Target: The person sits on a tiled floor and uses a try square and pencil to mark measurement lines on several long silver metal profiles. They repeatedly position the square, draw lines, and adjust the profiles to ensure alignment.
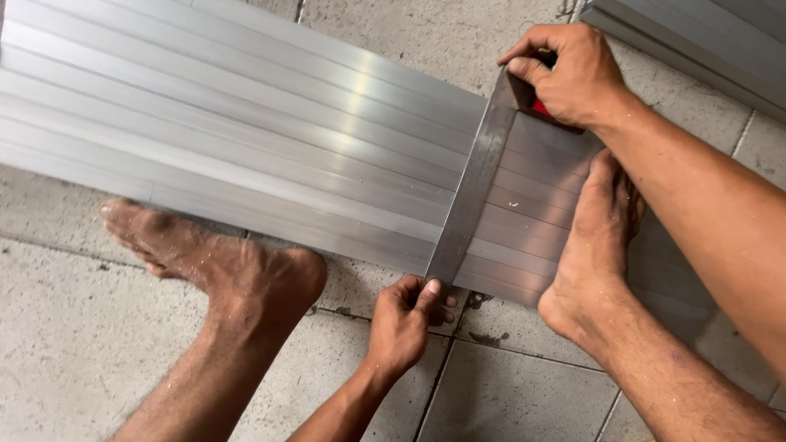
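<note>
Several long aluminium profiles (pixel 246 131) lie side by side on the tiled floor. A steel try square lies across them: its flat blade (pixel 471 192) runs from the far edge to the near edge. My right hand (pixel 569 74) grips the square's red-and-dark stock at the far edge of the profiles. My left hand (pixel 405 315) pinches the blade's near end against the near edge of the profiles. My right foot (pixel 594 237) rests on the profiles just right of the blade. My left foot (pixel 213 258) stands on the floor beside their near edge.
More aluminium profiles (pixel 696 37) lie at the top right. The floor is grey tile (pixel 74 344) with dark grout lines, dusty and stained near the blade's end.
</note>
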